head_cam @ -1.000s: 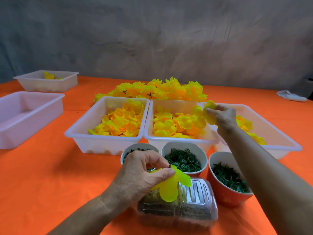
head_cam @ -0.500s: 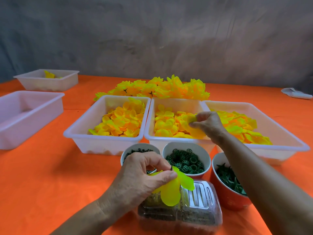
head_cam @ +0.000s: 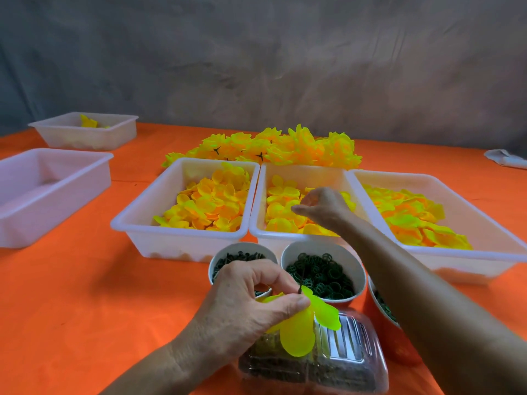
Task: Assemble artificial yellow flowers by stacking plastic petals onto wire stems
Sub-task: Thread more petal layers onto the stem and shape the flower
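Three white trays stand side by side across the orange counter [head_cam: 71,295]. The left tray [head_cam: 159,223] and the middle tray [head_cam: 258,223] touch along their rims, and the right tray [head_cam: 484,252] sits just beside the middle one; each holds loose yellow petals [head_cam: 211,203]. Behind them lies a heap of finished yellow flowers [head_cam: 285,148]. In front of the trays stand two white cups, the left cup [head_cam: 225,252] with dark green pieces and the middle cup [head_cam: 356,266] with green rings [head_cam: 322,273]. A red cup [head_cam: 379,323] to the right is largely hidden by the right forearm. A clear plastic box [head_cam: 342,363] lies nearest the camera. At far left are an empty-looking white tray [head_cam: 42,212] and a smaller tray [head_cam: 85,135] with a few yellow pieces; a pale cloth [head_cam: 504,158] lies at far right.

The left hand [head_cam: 245,303] holds its grip pressed on a thin wire stem [head_cam: 300,286] carrying a yellow-green petal layer [head_cam: 299,334], above the clear box. The right hand [head_cam: 322,205] reaches into the middle tray, fingertips drawn together over the petals; whether they pinch one cannot be told.
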